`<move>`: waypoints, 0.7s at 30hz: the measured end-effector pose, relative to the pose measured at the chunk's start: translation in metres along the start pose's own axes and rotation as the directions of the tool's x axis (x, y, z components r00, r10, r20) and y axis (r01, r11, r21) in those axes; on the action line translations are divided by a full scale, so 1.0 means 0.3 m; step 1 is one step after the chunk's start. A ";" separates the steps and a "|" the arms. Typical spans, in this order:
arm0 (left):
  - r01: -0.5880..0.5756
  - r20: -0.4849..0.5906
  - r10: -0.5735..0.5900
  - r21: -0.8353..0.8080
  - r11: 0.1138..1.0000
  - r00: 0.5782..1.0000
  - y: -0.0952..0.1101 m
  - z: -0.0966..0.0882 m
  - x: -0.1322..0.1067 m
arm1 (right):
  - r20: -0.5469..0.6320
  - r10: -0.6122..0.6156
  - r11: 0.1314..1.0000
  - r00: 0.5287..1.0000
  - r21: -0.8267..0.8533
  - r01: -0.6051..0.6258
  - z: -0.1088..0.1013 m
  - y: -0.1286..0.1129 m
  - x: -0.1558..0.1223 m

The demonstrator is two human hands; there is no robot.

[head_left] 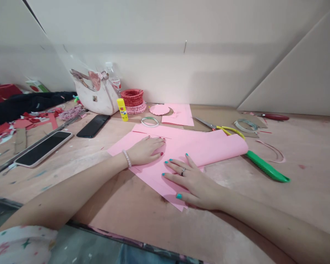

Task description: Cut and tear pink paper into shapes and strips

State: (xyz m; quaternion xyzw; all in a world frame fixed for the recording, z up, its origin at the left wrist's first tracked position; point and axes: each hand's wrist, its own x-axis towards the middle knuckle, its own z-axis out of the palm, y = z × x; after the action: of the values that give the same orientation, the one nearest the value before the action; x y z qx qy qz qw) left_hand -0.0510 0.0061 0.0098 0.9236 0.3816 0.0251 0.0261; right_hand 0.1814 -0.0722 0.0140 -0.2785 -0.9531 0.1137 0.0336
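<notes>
A large pink paper sheet [198, 145] lies on the wooden table, its right end curled over in a soft fold. My left hand [145, 150], with red nails and a bead bracelet, rests flat on the sheet's left part, fingers stretched out. My right hand [192, 179], with teal nails and a ring, lies flat on the sheet's near edge, fingers spread. Neither hand holds anything. A green utility knife [266, 168] sticks out from under the curled end.
Yellow-handled scissors [222, 128], a tape roll [150, 121], a yellow glue stick [123, 109], pink cut pieces [178, 113] and a red paper basket [132, 98] lie behind. Two phones [44, 147] [93, 125], a white bag [95, 93] and red scraps [30, 121] sit left.
</notes>
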 end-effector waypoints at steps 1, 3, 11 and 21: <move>-0.001 0.003 0.001 0.001 1.000 1.000 0.001 -0.001 0.000 | -0.009 0.000 1.000 1.000 0.002 0.000 0.001 0.001 0.000; -0.003 0.003 0.003 0.000 1.000 1.000 0.002 -0.003 0.000 | -0.023 -0.002 1.000 1.000 0.003 0.002 0.004 0.002 -0.001; -0.005 -0.014 0.005 -0.004 1.000 1.000 -0.001 0.002 -0.001 | -0.005 -0.006 1.000 1.000 0.019 0.006 0.004 0.007 0.000; -0.074 -0.037 0.074 -0.021 0.997 0.997 0.072 0.014 0.003 | 0.024 0.014 0.998 1.000 0.057 -0.015 -0.009 0.000 0.004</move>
State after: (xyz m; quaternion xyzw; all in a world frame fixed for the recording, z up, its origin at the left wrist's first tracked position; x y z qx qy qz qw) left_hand -0.0348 -0.0085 0.0070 0.9362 0.3472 0.0470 0.0284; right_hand 0.1808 -0.0710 0.0165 -0.2829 -0.9478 0.1442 0.0296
